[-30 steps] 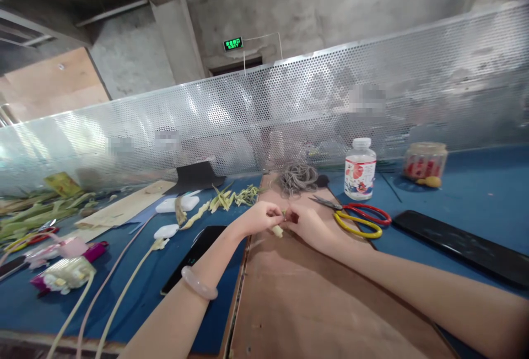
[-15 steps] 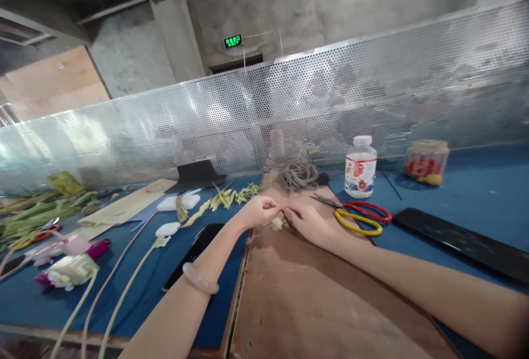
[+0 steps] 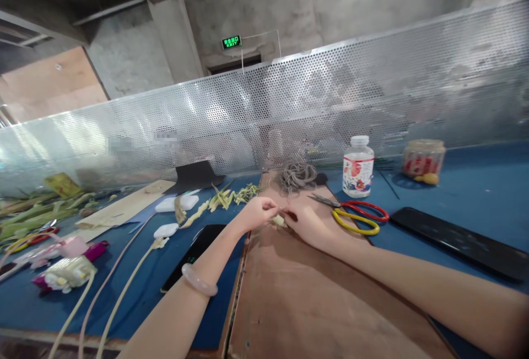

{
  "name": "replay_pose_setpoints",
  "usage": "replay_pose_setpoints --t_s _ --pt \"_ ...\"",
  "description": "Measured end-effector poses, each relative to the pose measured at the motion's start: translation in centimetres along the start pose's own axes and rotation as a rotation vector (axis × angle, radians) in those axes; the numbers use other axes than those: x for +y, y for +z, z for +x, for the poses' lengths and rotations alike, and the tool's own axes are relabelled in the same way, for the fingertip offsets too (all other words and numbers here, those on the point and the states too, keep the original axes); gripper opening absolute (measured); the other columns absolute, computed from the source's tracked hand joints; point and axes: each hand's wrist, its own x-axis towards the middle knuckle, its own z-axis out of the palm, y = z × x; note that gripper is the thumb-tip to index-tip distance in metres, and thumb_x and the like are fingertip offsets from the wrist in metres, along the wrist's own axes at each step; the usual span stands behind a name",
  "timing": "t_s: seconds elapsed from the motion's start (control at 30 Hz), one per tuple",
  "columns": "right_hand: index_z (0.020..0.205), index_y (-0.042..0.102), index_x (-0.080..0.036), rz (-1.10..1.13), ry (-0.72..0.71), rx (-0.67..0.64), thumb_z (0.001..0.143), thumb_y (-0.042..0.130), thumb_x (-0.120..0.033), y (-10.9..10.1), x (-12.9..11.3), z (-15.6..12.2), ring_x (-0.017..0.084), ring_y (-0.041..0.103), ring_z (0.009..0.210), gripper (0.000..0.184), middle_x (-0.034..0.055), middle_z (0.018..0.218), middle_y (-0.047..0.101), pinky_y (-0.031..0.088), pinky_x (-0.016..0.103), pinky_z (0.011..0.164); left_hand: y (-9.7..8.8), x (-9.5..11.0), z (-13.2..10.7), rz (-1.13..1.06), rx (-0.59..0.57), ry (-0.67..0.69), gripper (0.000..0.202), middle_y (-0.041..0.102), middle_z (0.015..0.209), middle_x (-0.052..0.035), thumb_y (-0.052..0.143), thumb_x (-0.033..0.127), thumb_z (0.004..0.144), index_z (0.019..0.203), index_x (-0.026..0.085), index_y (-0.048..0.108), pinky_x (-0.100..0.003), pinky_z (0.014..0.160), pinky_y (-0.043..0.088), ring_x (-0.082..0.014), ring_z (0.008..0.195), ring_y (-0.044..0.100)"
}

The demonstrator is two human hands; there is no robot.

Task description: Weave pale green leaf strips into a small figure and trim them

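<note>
My left hand (image 3: 257,213) and my right hand (image 3: 308,223) meet over the far part of a brown wooden board (image 3: 297,298). Both pinch a small pale yellow-green plant piece (image 3: 280,220) held between their fingertips, just above the board. A pale bangle (image 3: 199,282) sits on my left wrist. Red and yellow-handled scissors (image 3: 356,217) lie just right of my right hand.
A phone (image 3: 196,254) lies under my left forearm on the blue table (image 3: 467,193). Cut green-yellow stems (image 3: 225,198), a grey wire coil (image 3: 296,176), a white bottle (image 3: 357,167), a jar (image 3: 424,159) and a black tablet (image 3: 458,242) surround the board. A perforated metal screen (image 3: 330,105) runs behind.
The plant piece has been lifted slightly and turned between the fingertips. Both hands stay together at the same spot over the board.
</note>
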Motion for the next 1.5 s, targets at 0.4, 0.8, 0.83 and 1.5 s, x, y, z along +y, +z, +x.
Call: replay_pose_setpoints --t_s 0.4,0.8,0.83,1.5 --pt "0.069 0.056 -0.016 -0.001 0.019 0.017 0.076 0.043 -0.010 -0.2 -0.1 0.0 0.010 0.046 0.056 0.015 0.0002 0.064 0.057 0.033 0.021 0.053 0.2 -0.2 0.1 0.065 0.122 -0.018 0.034 0.064 0.068 -0.0029 0.041 0.044 0.081 0.071 0.015 0.057 -0.025 0.064 0.041 -0.0142 0.064 0.057" --pt "0.065 0.053 -0.015 -0.035 0.087 0.014 0.079 0.047 -0.023 0.1 0.5 0.1 0.011 0.045 0.052 0.018 0.0003 0.059 0.054 0.030 0.022 0.048 0.2 0.3 -0.3 0.067 -0.017 0.030 0.034 0.062 0.066 -0.0021 0.044 0.044 0.079 0.071 0.015 0.058 -0.022 0.057 0.039 -0.0129 0.061 0.055" --pt "0.065 0.054 -0.015 -0.036 0.087 0.008 0.080 0.047 -0.024 0.1 0.5 0.0 0.011 0.045 0.052 0.019 0.0004 0.060 0.055 0.030 0.022 0.048 0.2 0.3 -0.3 0.060 -0.031 0.035 0.033 0.062 0.067 -0.0022 0.044 0.044 0.079 0.073 0.015 0.058 -0.022 0.058 0.039 -0.0130 0.062 0.055" --pt "0.073 0.064 -0.016 -0.099 0.084 -0.063 0.081 0.047 -0.023 0.1 0.5 0.0 0.013 0.053 0.056 0.020 0.0038 0.065 0.064 0.035 0.023 0.053 -0.3 1.5 -0.8 0.255 -0.070 0.093 0.021 0.063 0.075 -0.0019 0.044 0.032 0.082 0.080 0.017 0.058 -0.022 0.060 0.036 -0.0129 0.066 0.055"
